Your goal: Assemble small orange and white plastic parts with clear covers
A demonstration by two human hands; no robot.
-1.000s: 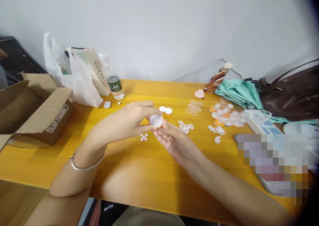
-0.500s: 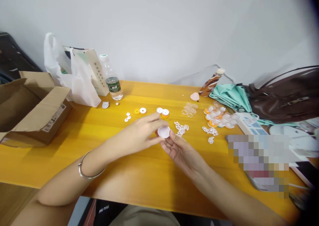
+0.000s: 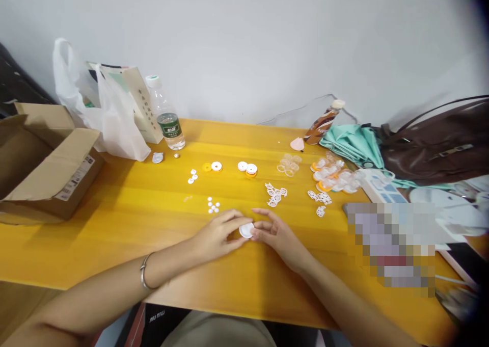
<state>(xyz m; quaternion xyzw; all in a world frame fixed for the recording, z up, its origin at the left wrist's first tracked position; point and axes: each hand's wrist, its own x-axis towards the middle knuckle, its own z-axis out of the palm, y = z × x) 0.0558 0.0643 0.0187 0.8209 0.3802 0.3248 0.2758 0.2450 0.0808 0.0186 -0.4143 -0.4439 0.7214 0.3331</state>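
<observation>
A small round white plastic disc (image 3: 246, 230) is pinched between both hands above the front part of the table. My left hand (image 3: 222, 236) grips its left side with thumb and fingers. At its right edge, my right hand (image 3: 275, 236) holds it by thumb and fingertips, the index finger raised. Just beyond the hands lie several small white buttons (image 3: 214, 205) and a group of white openwork pieces (image 3: 275, 194). Farther back are white discs (image 3: 250, 168), some stacked on orange ones, and a yellow disc (image 3: 207, 167) beside a white ring (image 3: 216, 166).
Clear rings (image 3: 289, 164) and a heap of clear, white and orange round parts (image 3: 334, 175) lie right of centre. A cardboard box (image 3: 49, 168), plastic bag (image 3: 114, 117) and water bottle (image 3: 170, 123) stand left. On the right are a drink bottle (image 3: 324, 124) and brown bag (image 3: 439, 143).
Both hands have come nearer to me with the white disc, uncovering the small white buttons. The right hand's fingers have shifted on the disc's edge. The view has also moved slightly.
</observation>
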